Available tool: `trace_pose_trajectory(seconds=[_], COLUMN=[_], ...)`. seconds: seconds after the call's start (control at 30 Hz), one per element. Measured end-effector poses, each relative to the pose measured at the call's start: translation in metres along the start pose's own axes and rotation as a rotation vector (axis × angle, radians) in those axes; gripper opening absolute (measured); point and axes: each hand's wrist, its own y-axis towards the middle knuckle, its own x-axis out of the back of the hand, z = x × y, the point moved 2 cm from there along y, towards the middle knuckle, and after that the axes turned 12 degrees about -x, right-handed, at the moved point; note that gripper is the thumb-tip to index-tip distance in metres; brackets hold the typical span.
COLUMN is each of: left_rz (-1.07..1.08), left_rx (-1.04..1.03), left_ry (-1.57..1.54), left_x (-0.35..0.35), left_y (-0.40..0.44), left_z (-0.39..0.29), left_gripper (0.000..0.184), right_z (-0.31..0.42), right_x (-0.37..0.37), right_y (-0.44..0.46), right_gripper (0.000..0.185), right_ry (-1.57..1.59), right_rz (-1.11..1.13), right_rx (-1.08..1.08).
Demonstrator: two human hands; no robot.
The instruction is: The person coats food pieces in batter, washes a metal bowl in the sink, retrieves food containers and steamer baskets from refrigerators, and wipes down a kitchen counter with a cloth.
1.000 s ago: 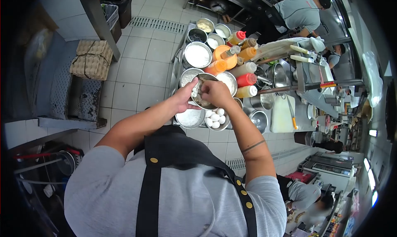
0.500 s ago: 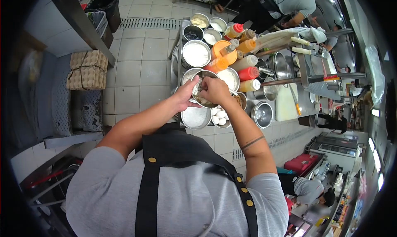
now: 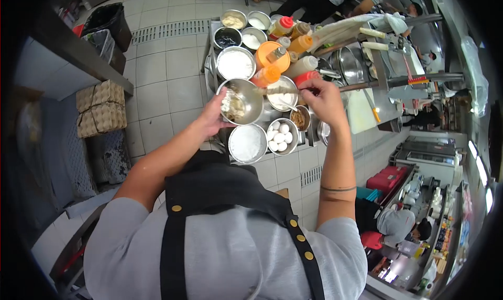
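My left hand (image 3: 215, 114) grips the near-left rim of a steel bowl (image 3: 252, 102) that holds whitish and brownish food pieces. To the right, my right hand (image 3: 326, 100) is raised with its fingers pinched on a long, thin, blurred strip (image 3: 291, 92) stretching toward the bowl. Beneath that strip stands a container of white powder (image 3: 283, 100) with a spoon in it. A small container of brown food (image 3: 299, 119) lies below my right hand. White eggs (image 3: 280, 137) fill another bowl, and a container of white powder (image 3: 248, 144) sits beside it.
Squeeze bottles (image 3: 304, 65) and an orange lid (image 3: 272, 57) stand beyond the bowls. A knife (image 3: 373, 107) lies by a white cutting board (image 3: 361, 114). Egg trays (image 3: 101, 109) are stacked at left. Co-workers (image 3: 395, 224) are at the right and top right.
My right hand has come out of the bowl and moved right with the strip. My left hand and the bowl have shifted slightly left, and the camera view has turned.
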Motion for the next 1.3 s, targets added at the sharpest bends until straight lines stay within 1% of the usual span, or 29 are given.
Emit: trace_pose_trajectory(seconds=[0.1,0.13,0.17,0.2,0.23,0.3,0.37,0.43,0.47,0.53,0.57,0.7,0.73,0.8,0.9,0.93,1.0,1.07,1.13,1.17,1.2,1.27,1.3], left_rz=[-0.029,-0.025,-0.054,-0.083,-0.083,-0.164,-0.184,-0.248,-0.245,-0.26,-0.286,-0.317,-0.32,-0.324,-0.311,-0.328,-0.335,-0.31,-0.29,-0.29,-0.282,-0.274,-0.273], left_rx=[-0.017,-0.007,-0.035,-0.064,-0.057,-0.077,-0.093,-0.132,-0.127,-0.122,-0.117,-0.125,-0.124,-0.123,-0.156,-0.155,-0.147,-0.123,-0.109,-0.102,-0.095,-0.084,-0.081], left_ry=[0.071,0.075,0.094,0.114,0.122,0.084,0.096,0.088,0.102,0.071,0.093,0.088,0.082,0.076,0.048,0.068,0.083,0.056,0.034,0.022,0.022,0.052,0.06], left_x=[0.006,0.01,0.014,0.019,0.024,0.033,0.039,0.037,0.041,0.049,0.049,0.052,0.053,0.053,0.048,0.046,0.047,0.05,0.047,0.045,0.043,0.04,0.039], left_y=[-0.011,-0.014,-0.016,-0.019,-0.021,-0.026,-0.032,-0.042,-0.044,-0.046,-0.049,-0.053,-0.052,-0.051,-0.05,-0.049,-0.047,-0.038,-0.032,-0.03,-0.028,-0.025,-0.024], left_z=[-0.02,-0.024,-0.028,-0.033,-0.037,-0.044,-0.053,-0.062,-0.062,-0.066,-0.069,-0.072,-0.072,-0.072,-0.072,-0.073,-0.071,-0.068,-0.066,-0.064,-0.062,-0.06,-0.06], left_gripper=[0.065,0.065,0.067,0.068,0.068,0.071,0.071,0.069,0.069,0.068,0.068,0.068,0.067,0.067,0.068,0.067,0.067,0.067,0.068,0.068,0.068,0.069,0.069], right_z=[-0.005,-0.002,-0.001,-0.006,-0.011,-0.031,-0.068,-0.118,-0.137,-0.159,-0.169,-0.191,-0.18,-0.162,-0.146,-0.135,-0.118,-0.122,-0.13,-0.136,-0.154,-0.183,-0.185], right_x=[0.018,0.022,0.024,0.02,0.014,-0.01,-0.056,-0.116,-0.139,-0.166,-0.174,-0.191,-0.184,-0.156,-0.115,-0.1,-0.073,-0.064,-0.072,-0.08,-0.1,-0.132,-0.141], right_y=[0.002,0.003,0.004,0.008,0.013,0.026,0.043,0.062,0.066,0.07,0.074,0.089,0.088,0.085,0.08,0.075,0.063,0.062,0.066,0.072,0.082,0.1,0.101], right_gripper=[0.019,0.019,0.019,0.019,0.019,0.018,0.017,0.018,0.02,0.022,0.022,0.023,0.023,0.022,0.019,0.019,0.018,0.017,0.017,0.018,0.016,0.015,0.015], right_ry=[0.002,0.005,0.009,0.013,-0.065,-0.18,-0.166,-0.212,-0.299,-0.469,-0.461,-0.5,-0.525,-0.502,-0.33,-0.333,-0.111,-0.087,0.045,0.06,0.034,-0.235,-0.229], right_rz=[-0.071,-0.134,-0.197,-0.199,-0.232,-0.256,-0.253,-0.146,-0.044,0.111,0.107,0.155,0.186,0.177,0.016,0.02,0.002,-0.009,0.002,-0.084,-0.257,-0.423,-0.425], right_rx=[-0.049,-0.069,-0.088,-0.096,-0.081,-0.089,-0.087,-0.077,-0.115,-0.242,-0.242,-0.241,-0.245,-0.233,-0.125,-0.126,-0.231,-0.22,-0.294,-0.291,-0.274,-0.2,-0.205])
